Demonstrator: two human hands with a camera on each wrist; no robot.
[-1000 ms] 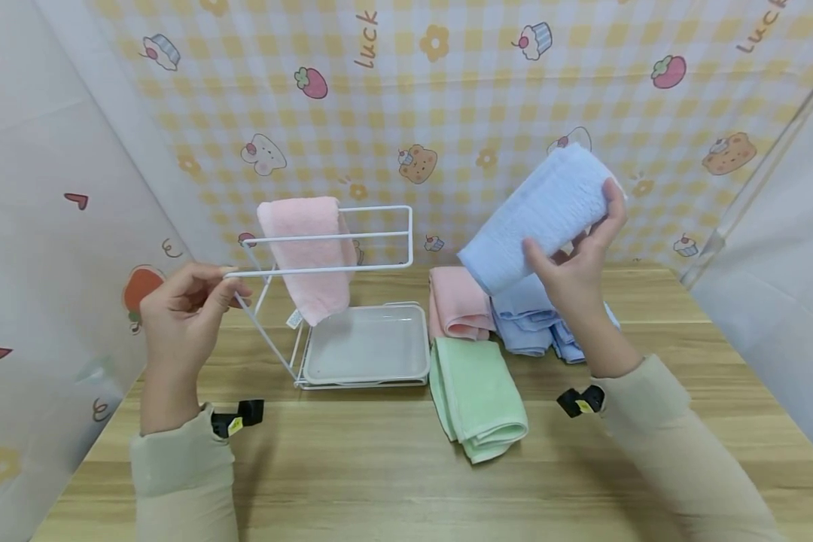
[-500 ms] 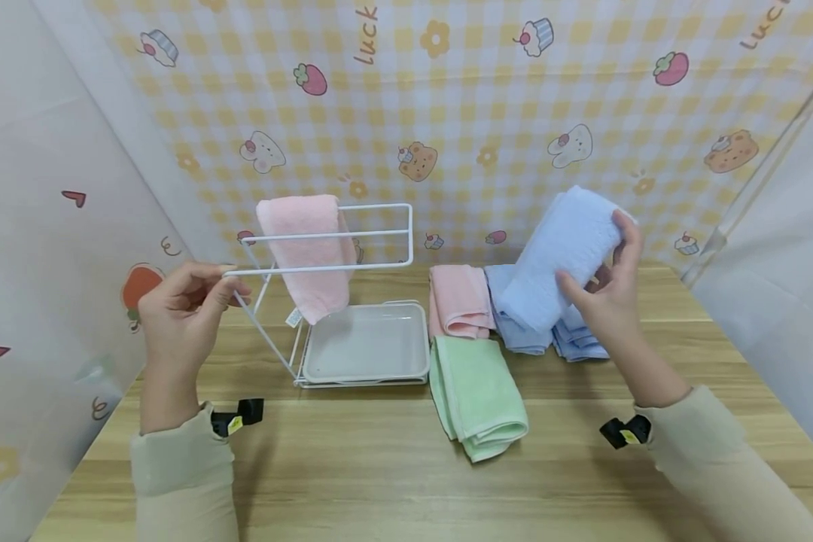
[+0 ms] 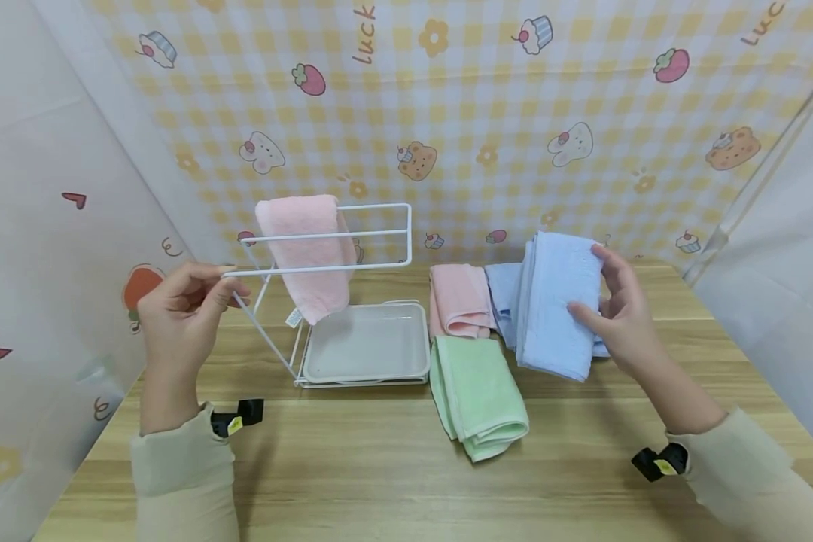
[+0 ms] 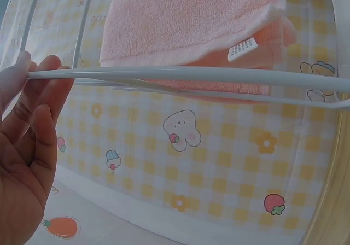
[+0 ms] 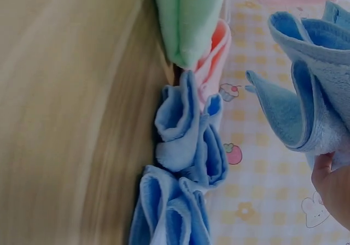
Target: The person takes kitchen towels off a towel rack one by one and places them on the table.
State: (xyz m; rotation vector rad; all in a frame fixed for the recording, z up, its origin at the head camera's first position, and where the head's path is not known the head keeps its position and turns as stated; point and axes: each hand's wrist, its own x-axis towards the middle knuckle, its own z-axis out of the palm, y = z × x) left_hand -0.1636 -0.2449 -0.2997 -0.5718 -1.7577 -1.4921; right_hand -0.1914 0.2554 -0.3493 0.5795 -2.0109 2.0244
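My left hand (image 3: 179, 320) pinches the upper left corner of a white wire rack (image 3: 318, 269), thumb and fingers round the bar in the left wrist view. A folded pink towel (image 3: 308, 218) hangs over the rack's upper bars, its tag showing. In my right hand (image 3: 619, 320) is a folded light blue towel (image 3: 561, 309), gripped by its right side and held above the table. In the head view it partly hides other folded blue towels (image 3: 504, 290); the right wrist view shows these blue towels (image 5: 178, 146) below the held one, apart from it.
A pale tray (image 3: 366, 346) sits in the rack's base. Right of it lie a folded pink towel (image 3: 462, 301) and, nearer, a folded green towel (image 3: 481, 395). All stand on a wooden table (image 3: 379, 467), with a checked cloth (image 3: 488, 98) behind.
My right hand has lowered the blue towel and drawn it nearer, turning it more upright, while the hand itself moved right. My left hand and the rack have stayed in place.
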